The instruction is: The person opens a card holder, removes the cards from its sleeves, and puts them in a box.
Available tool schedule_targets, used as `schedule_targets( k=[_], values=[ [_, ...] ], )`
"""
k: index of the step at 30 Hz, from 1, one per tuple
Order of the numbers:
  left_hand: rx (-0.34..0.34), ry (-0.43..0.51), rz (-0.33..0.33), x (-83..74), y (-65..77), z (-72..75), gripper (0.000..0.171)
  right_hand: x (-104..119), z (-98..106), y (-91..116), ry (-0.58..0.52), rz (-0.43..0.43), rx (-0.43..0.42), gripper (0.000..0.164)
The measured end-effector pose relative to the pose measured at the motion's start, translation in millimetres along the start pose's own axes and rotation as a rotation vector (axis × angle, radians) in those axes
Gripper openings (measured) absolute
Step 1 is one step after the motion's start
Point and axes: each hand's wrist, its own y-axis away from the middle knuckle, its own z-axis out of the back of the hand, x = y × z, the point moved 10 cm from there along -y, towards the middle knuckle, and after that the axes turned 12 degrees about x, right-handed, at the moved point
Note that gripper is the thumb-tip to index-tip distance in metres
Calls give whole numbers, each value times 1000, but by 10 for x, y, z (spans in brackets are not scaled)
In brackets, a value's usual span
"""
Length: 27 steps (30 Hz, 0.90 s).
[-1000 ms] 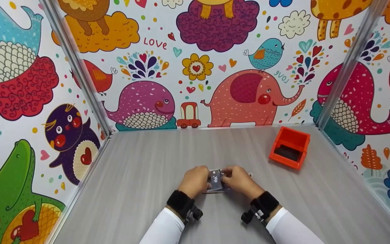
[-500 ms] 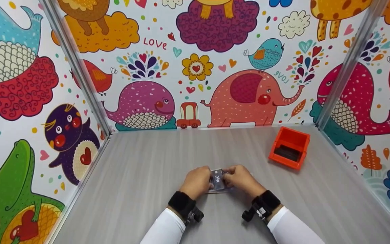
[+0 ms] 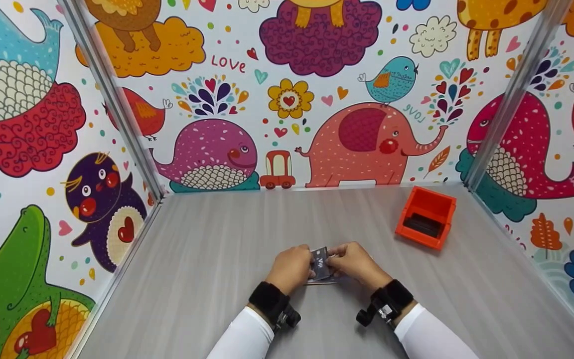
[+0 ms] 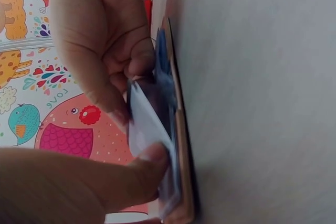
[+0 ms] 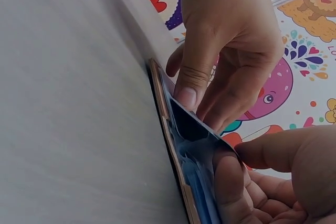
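Both hands meet over a card holder (image 3: pixel 323 282) lying on the table. A dark card (image 3: pixel 321 264) marked "Vip" stands tilted above it. In the left wrist view, brown edging (image 4: pixel 182 166) and clear plastic pockets of the holder show beside the pale side of the card (image 4: pixel 143 124). My left hand (image 3: pixel 291 269) pinches the card, its thumb on one face and fingers behind. My right hand (image 3: pixel 357 262) pinches the card's other end between thumb and index finger, as the right wrist view shows. Whether the card's lower edge is inside a pocket I cannot tell.
An orange bin (image 3: pixel 419 239) with flat black items (image 3: pixel 421 225) in it stands at the back right of the grey table (image 3: pixel 217 239). Cartoon-printed walls (image 3: pixel 287 134) with metal corner posts (image 3: pixel 503 109) enclose the table on three sides.
Both hands and the card have shifted slightly to the right, and the card has tilted. A small white thing seen earlier beside the right wrist is no longer visible.
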Motion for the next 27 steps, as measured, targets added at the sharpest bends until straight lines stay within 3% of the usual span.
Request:
schedule_targets(
  k=[8, 18, 27],
  values=[
    [-10, 2, 4, 1, 9, -8, 32, 77, 68, 23, -7, 9, -53, 31],
    [-16, 2, -1, -13, 26, 11, 31, 62, -54, 10, -5, 10, 26, 25],
    [-2, 3, 13, -7, 27, 9, 31, 44, -52, 9, -1, 1, 8, 21]
  ],
)
